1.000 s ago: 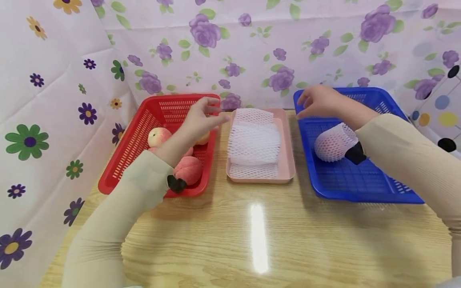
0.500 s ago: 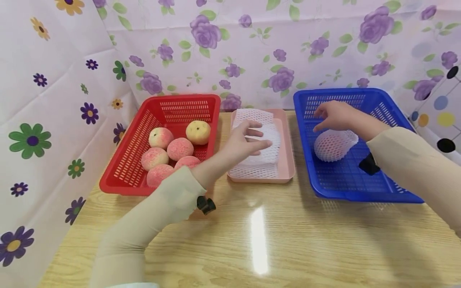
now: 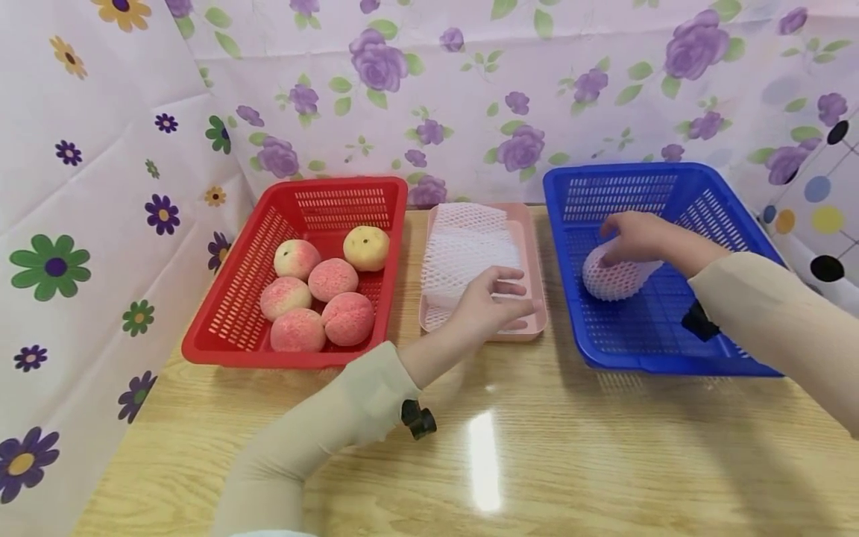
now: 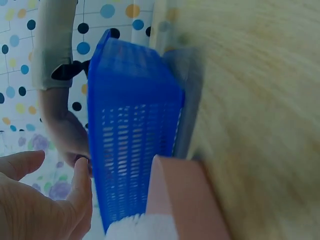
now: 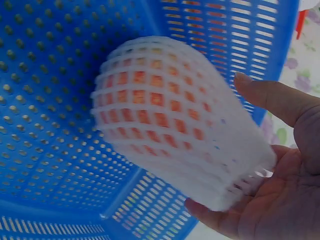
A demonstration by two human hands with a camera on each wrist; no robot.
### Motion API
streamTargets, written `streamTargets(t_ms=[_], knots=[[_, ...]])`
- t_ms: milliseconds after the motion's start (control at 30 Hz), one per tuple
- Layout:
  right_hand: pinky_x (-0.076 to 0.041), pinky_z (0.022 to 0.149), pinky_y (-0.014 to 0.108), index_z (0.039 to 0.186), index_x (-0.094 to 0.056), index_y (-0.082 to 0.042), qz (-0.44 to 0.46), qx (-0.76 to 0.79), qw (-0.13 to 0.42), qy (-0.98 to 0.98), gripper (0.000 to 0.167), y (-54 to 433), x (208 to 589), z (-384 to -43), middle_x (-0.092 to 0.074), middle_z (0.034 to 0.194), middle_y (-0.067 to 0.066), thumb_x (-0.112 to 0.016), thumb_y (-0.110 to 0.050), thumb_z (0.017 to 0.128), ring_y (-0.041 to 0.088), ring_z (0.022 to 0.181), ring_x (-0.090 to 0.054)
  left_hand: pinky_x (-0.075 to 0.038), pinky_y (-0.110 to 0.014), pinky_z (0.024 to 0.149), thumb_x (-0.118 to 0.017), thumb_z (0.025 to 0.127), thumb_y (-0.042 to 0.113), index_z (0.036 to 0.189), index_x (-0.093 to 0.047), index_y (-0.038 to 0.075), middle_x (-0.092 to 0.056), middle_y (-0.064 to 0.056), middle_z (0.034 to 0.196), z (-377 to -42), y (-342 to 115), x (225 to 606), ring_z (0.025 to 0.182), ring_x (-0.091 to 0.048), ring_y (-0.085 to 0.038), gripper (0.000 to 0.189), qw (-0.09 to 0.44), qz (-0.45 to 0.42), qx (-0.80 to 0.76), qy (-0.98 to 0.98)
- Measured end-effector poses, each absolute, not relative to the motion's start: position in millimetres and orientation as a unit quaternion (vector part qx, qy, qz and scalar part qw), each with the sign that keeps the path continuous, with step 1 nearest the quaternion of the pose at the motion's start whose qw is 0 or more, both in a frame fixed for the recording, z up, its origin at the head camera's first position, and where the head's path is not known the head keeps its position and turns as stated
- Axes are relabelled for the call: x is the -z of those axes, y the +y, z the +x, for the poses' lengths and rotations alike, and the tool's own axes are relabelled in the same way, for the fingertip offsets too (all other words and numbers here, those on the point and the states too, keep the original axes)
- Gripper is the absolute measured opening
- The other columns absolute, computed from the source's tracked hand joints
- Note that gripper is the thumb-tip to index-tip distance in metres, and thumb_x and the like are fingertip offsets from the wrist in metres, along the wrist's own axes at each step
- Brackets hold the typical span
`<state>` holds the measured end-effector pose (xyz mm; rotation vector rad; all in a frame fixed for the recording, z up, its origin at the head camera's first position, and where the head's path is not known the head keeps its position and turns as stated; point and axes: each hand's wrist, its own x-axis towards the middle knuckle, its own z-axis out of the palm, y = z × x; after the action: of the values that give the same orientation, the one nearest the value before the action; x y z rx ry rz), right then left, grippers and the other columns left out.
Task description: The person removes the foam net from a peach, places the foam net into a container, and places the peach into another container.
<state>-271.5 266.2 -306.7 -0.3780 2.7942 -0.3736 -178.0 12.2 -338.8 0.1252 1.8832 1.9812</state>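
In the blue basket (image 3: 590, 350) lies a peach in a white foam net sleeve (image 3: 611, 277). My right hand (image 3: 637, 237) is over it, with thumb and fingers around the sleeve's open end. Reddish skin shows through the mesh of the netted peach (image 5: 155, 105) in the right wrist view. My left hand (image 3: 490, 302) holds nothing, its fingers spread above the near part of a pink tray (image 3: 537, 298). White foam net sleeves (image 3: 463, 250) lie stacked in that tray. The left wrist view shows the left hand (image 4: 45, 205) with thumb and fingers apart.
A red basket (image 3: 288, 356) on the left holds several loose peaches (image 3: 349, 318), one of them yellowish (image 3: 366, 248). All three containers stand in a row on a wooden table (image 3: 537, 447), against a flowered cloth (image 3: 470, 97) at the back.
My left hand has moved from over the red basket rightward and nearer, across to the tray. My right hand has come down from the blue basket's far left corner onto the netted peach.
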Motion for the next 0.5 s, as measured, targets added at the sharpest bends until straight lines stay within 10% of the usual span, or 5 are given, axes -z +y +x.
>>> streamTargets(t_ms=[500], knots=[[-0.044, 0.089, 0.064, 0.127, -0.045, 0.01, -0.099, 0.154, 0.175, 0.967, 0.064, 268.9, 325.1, -270.0, -0.049, 0.121, 0.038, -0.072, -0.02, 0.078, 0.051, 0.109, -0.048, -0.058, -0.042, 0.078, -0.073, 0.078, -0.003, 0.127, -0.047, 0.003, -0.058, -0.019, 0.115, -155.1, 44.1, 369.9, 0.083, -0.066, -0.027, 0.056, 0.233, 0.029, -0.722, 0.651]])
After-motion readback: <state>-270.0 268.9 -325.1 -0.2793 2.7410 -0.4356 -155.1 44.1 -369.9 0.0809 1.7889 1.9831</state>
